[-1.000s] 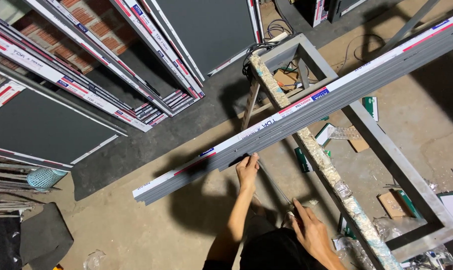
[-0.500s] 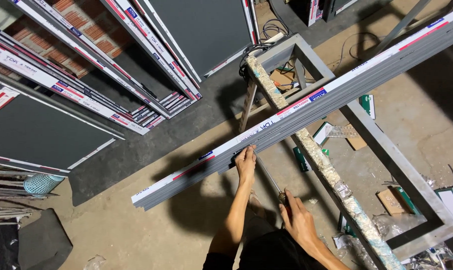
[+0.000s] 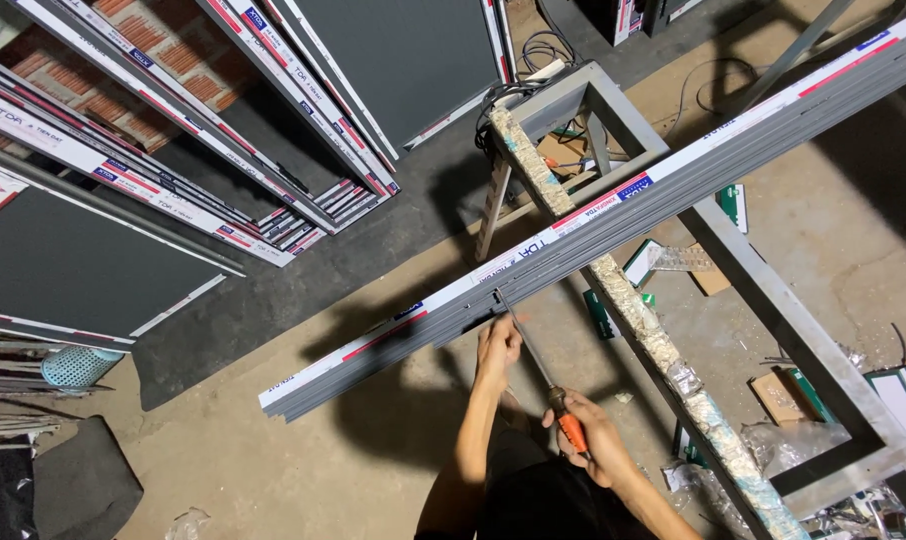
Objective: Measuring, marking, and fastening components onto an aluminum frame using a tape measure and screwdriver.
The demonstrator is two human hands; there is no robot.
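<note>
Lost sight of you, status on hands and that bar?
Left hand braces grey bar. Right hand grips orange-handled screwdriver, tip at bar's edge. Stand supports bar; nothing blocking.

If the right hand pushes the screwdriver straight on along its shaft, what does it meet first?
The right hand holds the screwdriver aimed up-left; its tip seems already at the edge of the grey profile, beside the left hand. Depth is unclear.
</note>
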